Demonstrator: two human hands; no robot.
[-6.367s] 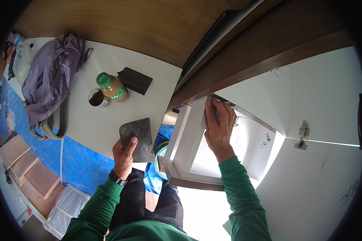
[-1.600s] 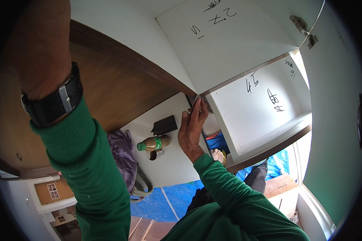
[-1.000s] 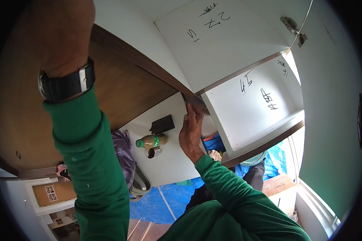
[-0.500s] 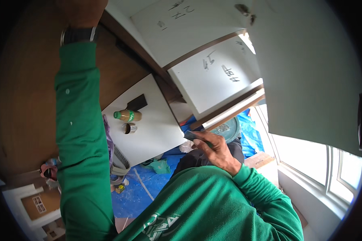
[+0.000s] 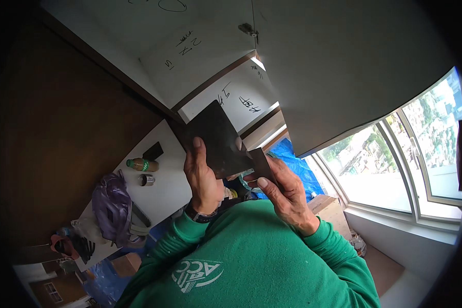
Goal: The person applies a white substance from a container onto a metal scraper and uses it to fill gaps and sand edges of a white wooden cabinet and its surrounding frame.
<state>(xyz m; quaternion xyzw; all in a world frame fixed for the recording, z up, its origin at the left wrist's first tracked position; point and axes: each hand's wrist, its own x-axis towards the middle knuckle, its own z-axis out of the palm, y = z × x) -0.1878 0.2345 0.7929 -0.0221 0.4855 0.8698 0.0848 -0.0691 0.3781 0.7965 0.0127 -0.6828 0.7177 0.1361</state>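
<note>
Two hands holding dark plates before white cabinet panels.
Largest to smallest: cabinet; white surface bearing a purple bag and bottle; large plate, gripped by the left hand; small plate, pinched by the right hand.

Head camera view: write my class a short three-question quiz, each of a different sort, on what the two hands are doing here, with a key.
1. True or false: only the right hand touches the dark flat square sheet.
2. What lies on the white tabletop beside the small tin? A) a green-capped bottle on its side B) a hammer C) a book
3. Fill in: the left hand wears a dark ____ at the wrist.

Key
1. False: both hands hold it.
2. A, the bottle.
3. Watch.
</note>
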